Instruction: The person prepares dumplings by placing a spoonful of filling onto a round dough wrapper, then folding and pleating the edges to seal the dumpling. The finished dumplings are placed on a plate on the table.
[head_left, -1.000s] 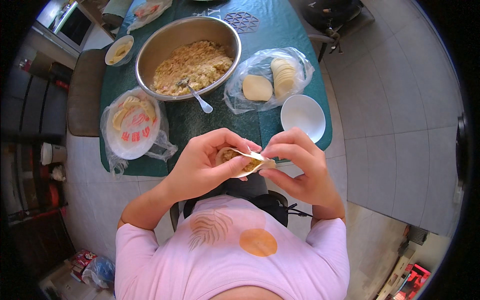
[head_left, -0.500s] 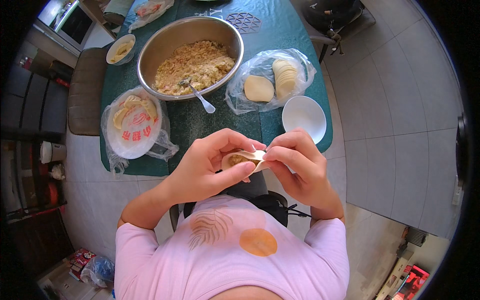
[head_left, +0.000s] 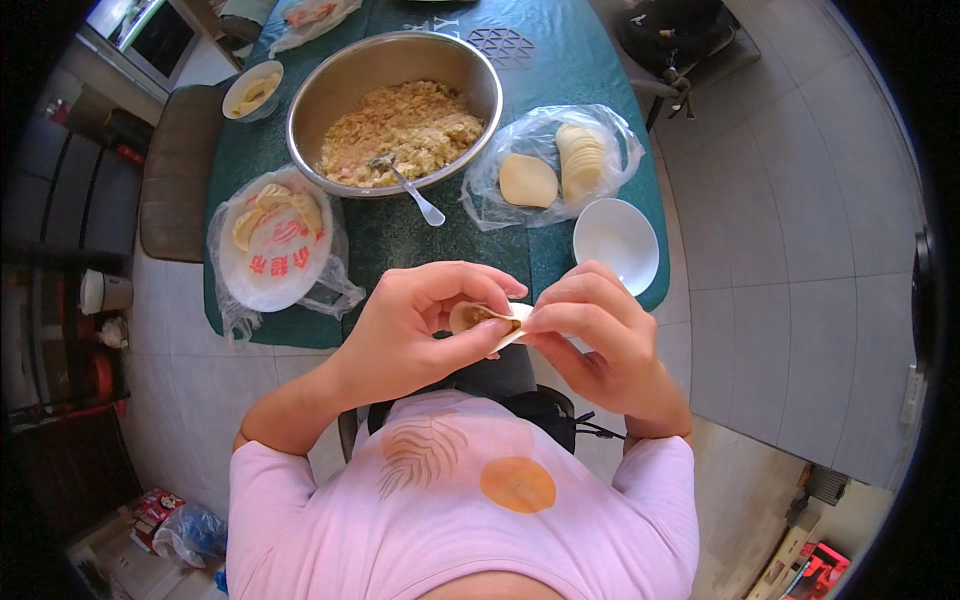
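Between my two hands, just off the table's near edge, is a half-folded dumpling (head_left: 488, 318): a pale round wrapper with brownish filling showing in its opening. My left hand (head_left: 430, 318) cradles it, thumb along the near side and fingers behind. At its right end the thumb and fingers of my right hand (head_left: 592, 325) pinch the wrapper's edges together. Beyond, a large steel bowl (head_left: 300, 120) holds minced filling (head_left: 400, 130), and a spoon (head_left: 415, 198) rests in it with its handle over the near rim. Several round wrappers (head_left: 580, 165) lie on a clear plastic bag.
At left, a bag-covered plate (head_left: 262, 285) carries several folded dumplings (head_left: 280, 208). A white bowl (head_left: 616, 245) stands near the right table edge, and a small bowl (head_left: 252, 92) with pale pieces sits far left. The green-covered table (head_left: 400, 255) has a brown chair (head_left: 180, 175) beside it.
The wrapper's opening has become narrower, with its right end pinched closer together. My fingers have shifted slightly along the edge. The table's things appear shifted slightly right as the view moved.
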